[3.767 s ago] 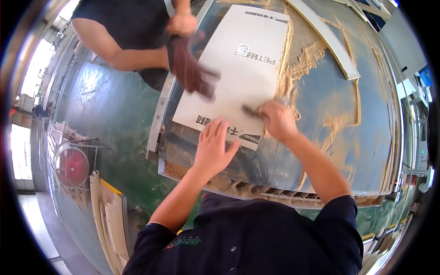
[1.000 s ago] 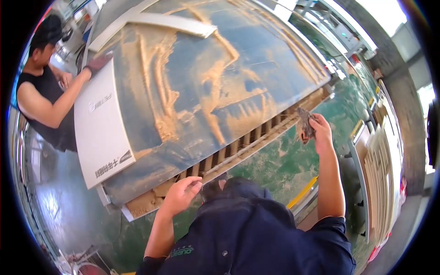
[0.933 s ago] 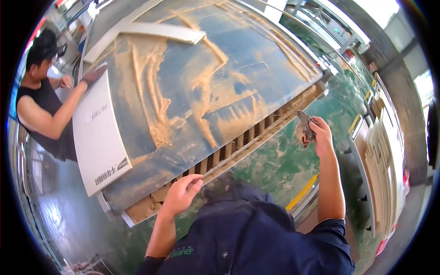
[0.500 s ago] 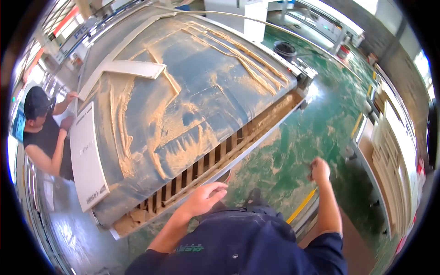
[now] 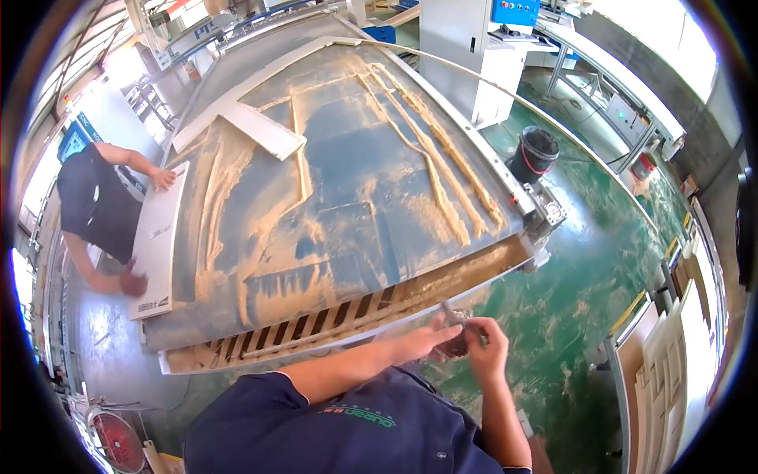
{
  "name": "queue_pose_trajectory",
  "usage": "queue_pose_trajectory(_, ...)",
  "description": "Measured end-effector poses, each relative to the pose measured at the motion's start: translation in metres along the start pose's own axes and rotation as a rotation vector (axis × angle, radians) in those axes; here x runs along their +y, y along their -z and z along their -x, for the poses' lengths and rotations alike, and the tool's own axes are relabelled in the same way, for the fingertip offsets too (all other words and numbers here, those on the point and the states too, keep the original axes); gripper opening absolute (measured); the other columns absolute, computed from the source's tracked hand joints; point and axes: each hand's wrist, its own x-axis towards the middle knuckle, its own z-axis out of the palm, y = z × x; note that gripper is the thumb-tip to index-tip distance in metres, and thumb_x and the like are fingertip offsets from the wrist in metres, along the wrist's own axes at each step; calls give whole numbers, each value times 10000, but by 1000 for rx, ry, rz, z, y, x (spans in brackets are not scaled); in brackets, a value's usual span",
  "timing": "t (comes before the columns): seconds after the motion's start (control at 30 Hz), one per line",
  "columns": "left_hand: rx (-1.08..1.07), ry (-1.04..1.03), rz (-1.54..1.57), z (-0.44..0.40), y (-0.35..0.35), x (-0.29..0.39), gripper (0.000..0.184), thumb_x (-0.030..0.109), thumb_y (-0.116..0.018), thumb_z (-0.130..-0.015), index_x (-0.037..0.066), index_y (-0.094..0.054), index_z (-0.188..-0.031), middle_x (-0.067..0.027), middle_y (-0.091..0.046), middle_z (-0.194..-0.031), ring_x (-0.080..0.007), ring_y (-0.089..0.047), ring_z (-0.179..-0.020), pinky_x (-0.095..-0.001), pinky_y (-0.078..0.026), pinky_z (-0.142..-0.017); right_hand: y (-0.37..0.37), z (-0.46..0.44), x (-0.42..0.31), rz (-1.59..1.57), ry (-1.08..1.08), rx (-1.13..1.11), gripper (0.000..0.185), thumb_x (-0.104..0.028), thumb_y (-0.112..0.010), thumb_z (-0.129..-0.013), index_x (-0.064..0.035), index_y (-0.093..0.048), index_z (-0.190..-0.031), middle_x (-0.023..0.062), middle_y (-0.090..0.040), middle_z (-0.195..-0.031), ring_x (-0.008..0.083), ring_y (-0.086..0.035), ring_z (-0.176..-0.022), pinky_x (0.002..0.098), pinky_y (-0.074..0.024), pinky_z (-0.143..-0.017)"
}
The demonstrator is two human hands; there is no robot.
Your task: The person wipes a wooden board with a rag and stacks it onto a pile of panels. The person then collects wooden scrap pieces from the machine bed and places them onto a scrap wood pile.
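Note:
My left hand [image 5: 427, 340] and my right hand [image 5: 487, 348] meet in front of my body, beyond the near edge of the machine bed [image 5: 347, 189]. Between them is a small dark-grey object [image 5: 455, 344] with a narrow grey piece [image 5: 451, 313] sticking up. Its kind is too blurred to tell. The right fingers are curled around its right side, and the left fingers close on it from the left. Below the bed's edge runs a slatted trough [image 5: 332, 324] with sawdust in it.
Sawdust ridges [image 5: 442, 197] and white board strips [image 5: 264, 130] lie on the bed. At left, a co-worker [image 5: 103, 201] has both hands on a white panel [image 5: 160, 245]. A black bucket [image 5: 537, 154] stands on the green floor; stacked boards [image 5: 671, 371] are at right.
My two hands, apart before, have come together around the small dark object. My view has shifted. The co-worker has leaned over the white panel, both hands now on it.

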Motion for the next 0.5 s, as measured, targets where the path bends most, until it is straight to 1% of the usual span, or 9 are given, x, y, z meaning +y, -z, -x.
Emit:
queue_pose_trajectory(0.1,-88,-150,228,-39,6,17,424,316,-555,-978,136,-452,-1347,-60,-605,-1148,-175,-609,-1028,-367,-515,-886,2,-33,-14,136,93,-50,130,-13,-637,-822,-13,-625,-951,145,-646,-880,279,-628,-812,348,-497,-763)
queue_pose_trajectory(0.17,-60,-199,243,-59,7,37,392,275,-558,-976,123,-477,-1327,-60,-604,-1159,-181,-607,-1042,-367,-513,-890,15,-58,-23,201,127,-92,192,-28,-659,-792,-23,-610,-977,153,-632,-911,342,-604,-867,383,-492,-786)
queue_pose_trajectory(0.2,-50,-209,248,-66,6,46,376,254,-560,-974,117,-489,-1318,-59,-604,-1165,-184,-607,-1049,-366,-512,-892,23,-73,-26,219,161,-96,208,-29,-665,-784,-22,-609,-985,151,-629,-915,337,-602,-873,379,-491,-787)
queue_pose_trajectory(0.23,86,-181,288,-73,2,57,347,229,-548,-976,93,-509,-1292,-53,-608,-1158,-181,-606,-1047,-362,-512,-887,33,-86,-29,235,187,-97,224,-30,-671,-777,-22,-608,-992,149,-626,-920,331,-601,-879,375,-491,-787)
queue_pose_trajectory(0.3,56,-157,290,-93,6,74,322,202,-542,-967,74,-528,-1262,-57,-618,-1131,-161,-598,-1043,-331,-483,-915,57,-112,-32,258,225,-94,274,-28,-684,-763,-20,-604,-1026,142,-616,-946,306,-593,-903,361,-488,-792)
queue_pose_trajectory(0.33,69,-160,277,-101,10,83,317,196,-541,-964,70,-531,-1255,-59,-621,-1122,-155,-595,-1041,-321,-472,-923,69,-126,-27,256,208,-56,266,-22,-681,-770,-17,-609,-1026,132,-616,-949,273,-597,-879,348,-488,-787)
queue_pose_trajectory(0.4,44,-157,298,-109,14,106,316,186,-539,-957,65,-532,-1249,-59,-623,-1118,-150,-589,-1048,-312,-460,-933,96,-158,-14,282,189,57,282,19,-654,-769,-8,-611,-1047,75,-629,-917,171,-590,-848,296,-475,-779)
queue_pose_trajectory(0.47,58,-170,344,-112,16,131,316,181,-537,-953,59,-533,-1244,-60,-624,-1115,-148,-586,-1053,-307,-455,-937,124,-188,6,213,95,157,253,29,-620,-796,-14,-611,-1046,46,-627,-914,134,-572,-830,276,-462,-764)
queue_pose_trajectory(0.5,72,-176,380,-113,14,144,316,182,-537,-951,56,-533,-1241,-62,-624,-1114,-148,-586,-1054,-308,-455,-936,136,-204,12,207,79,178,248,43,-617,-795,-12,-612,-1038,47,-622,-907,132,-569,-819,274,-463,-753)
